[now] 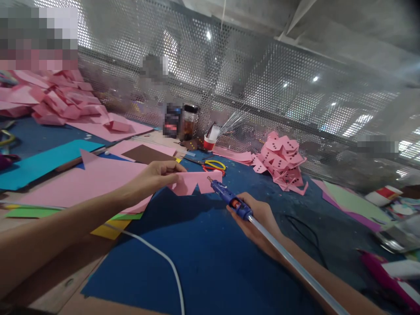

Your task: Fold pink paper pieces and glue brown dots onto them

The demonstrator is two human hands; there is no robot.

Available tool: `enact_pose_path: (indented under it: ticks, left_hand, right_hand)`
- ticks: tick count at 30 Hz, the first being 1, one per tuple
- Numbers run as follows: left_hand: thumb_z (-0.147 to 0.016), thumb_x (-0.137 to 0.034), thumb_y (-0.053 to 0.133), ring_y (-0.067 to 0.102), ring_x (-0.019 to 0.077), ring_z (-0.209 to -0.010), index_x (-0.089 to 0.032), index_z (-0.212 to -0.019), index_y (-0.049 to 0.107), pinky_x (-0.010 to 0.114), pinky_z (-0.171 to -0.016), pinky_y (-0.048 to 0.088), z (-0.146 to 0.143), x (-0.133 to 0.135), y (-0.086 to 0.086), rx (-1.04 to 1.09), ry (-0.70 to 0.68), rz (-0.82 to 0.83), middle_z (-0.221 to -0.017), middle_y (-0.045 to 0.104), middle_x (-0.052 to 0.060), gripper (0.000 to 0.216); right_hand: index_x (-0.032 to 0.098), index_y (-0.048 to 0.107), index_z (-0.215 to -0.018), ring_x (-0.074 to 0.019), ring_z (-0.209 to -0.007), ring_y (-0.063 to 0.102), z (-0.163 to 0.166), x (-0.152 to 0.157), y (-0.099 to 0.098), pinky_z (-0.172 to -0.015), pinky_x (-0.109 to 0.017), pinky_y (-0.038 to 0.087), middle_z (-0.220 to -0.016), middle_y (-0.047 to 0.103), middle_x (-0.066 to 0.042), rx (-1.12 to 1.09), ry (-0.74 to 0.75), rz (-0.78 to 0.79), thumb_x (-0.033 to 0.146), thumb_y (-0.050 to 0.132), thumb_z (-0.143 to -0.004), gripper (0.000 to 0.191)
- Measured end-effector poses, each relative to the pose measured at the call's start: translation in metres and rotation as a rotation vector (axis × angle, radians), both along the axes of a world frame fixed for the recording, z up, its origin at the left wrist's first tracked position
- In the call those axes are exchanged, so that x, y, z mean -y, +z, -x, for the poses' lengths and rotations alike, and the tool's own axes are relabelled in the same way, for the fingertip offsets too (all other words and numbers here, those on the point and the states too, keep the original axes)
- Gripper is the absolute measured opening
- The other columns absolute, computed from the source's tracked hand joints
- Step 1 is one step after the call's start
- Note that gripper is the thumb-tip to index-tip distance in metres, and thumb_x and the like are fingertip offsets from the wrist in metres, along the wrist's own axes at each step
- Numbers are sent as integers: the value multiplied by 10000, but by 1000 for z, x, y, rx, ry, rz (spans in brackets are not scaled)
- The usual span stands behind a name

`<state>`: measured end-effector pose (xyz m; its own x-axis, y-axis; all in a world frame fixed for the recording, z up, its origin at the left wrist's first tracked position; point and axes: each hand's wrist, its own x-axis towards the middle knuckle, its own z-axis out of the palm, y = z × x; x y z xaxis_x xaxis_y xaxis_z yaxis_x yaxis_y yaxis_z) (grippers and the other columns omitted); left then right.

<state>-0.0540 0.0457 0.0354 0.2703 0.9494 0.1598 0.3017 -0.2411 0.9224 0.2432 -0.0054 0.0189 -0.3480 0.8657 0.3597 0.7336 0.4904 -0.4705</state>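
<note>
My left hand (160, 174) pinches the left end of a pink paper strip (185, 183) and holds it above the blue work surface (183, 245). A notch is cut in the strip's lower edge. My right hand (256, 214) is wrapped round a blue glue gun (231, 199), whose metal nozzle meets or nearly meets the strip near its right end. From the gun's back a long clear glue stick (288, 258) runs down along my right forearm. Whether any glue lies on the paper cannot be made out.
Left lie large pink sheets (98, 183), a teal sheet (49, 162) and heaped pink paper pieces (62, 96). Yellow-handled scissors (215, 165) and a red-white cup (210, 142) stand behind. Dotted pink pieces (282, 162) are piled right. A white cable (164, 256) crosses the front.
</note>
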Motion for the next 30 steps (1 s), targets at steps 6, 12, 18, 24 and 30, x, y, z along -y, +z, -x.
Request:
enact_pose_path:
  ticks: [6, 12, 18, 24, 30]
  left_hand:
    - [-762, -326, 611, 584, 160, -686, -210, -866, 701, 248, -604, 422, -1, 1, 0, 6, 7, 19, -773, 677, 0, 180]
    - [-774, -296, 618, 578, 147, -693, -207, -874, 706, 238, -617, 420, 0, 1, 1, 24, -12, 32, -774, 671, -9, 160]
    - [-768, -302, 606, 571, 152, -693, -192, -880, 699, 233, -609, 408, 0, 1, 0, -1, -7, 9, -776, 658, -2, 183]
    - [-755, -326, 604, 592, 168, -710, -210, -863, 700, 240, -624, 421, -1, 1, 2, -15, 9, 14, -776, 672, -5, 186]
    - [-772, -330, 598, 592, 168, -713, -204, -861, 688, 250, -629, 424, 0, 1, 2, -10, 3, 3, -766, 674, 1, 179]
  right_hand:
    - [198, 612, -1027, -148, -617, 609, -4, 0, 3, -585, -221, 409, -770, 688, -12, 64, 23, 33, 254, 604, -815, 219]
    - [203, 611, -1036, -150, -638, 619, -4, 1, 6, -588, -217, 404, -784, 690, -6, 67, 46, 67, 234, 603, -818, 220]
    - [198, 622, -1011, -141, -607, 602, -4, 1, 5, -568, -212, 388, -747, 677, -1, 65, 42, 42, 246, 607, -826, 192]
    - [203, 622, -1004, -136, -584, 591, -4, 0, 3, -557, -212, 388, -733, 674, 4, 65, 17, 26, 244, 609, -811, 199]
    - [199, 603, -928, -115, -512, 535, 2, 2, 2, -519, -206, 369, -639, 609, 30, -26, -42, -32, 262, 600, -806, 137]
